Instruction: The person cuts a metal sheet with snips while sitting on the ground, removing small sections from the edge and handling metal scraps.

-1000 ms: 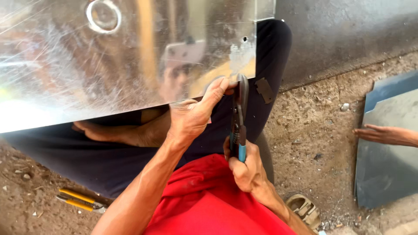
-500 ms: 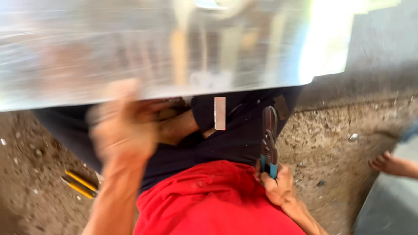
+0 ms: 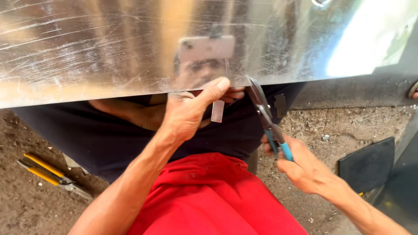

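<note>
Left hand [image 3: 185, 115] pinching sheet metal [image 3: 130, 48] lower edge, thumb on top. Right hand [image 3: 300, 167] clenched on blue-handled snips [image 3: 266, 115], blades at edge just right of thumb, long axis up-left.

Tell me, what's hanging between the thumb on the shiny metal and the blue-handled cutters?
In the head view, a small metal strip hangs from the metal sheet edge, between the left hand and the snips held by the right hand.

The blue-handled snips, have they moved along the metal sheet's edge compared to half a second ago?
Yes. The snips have come up from beside the lap to the sheet's lower edge, blades now meeting it just right of the left hand.
</note>
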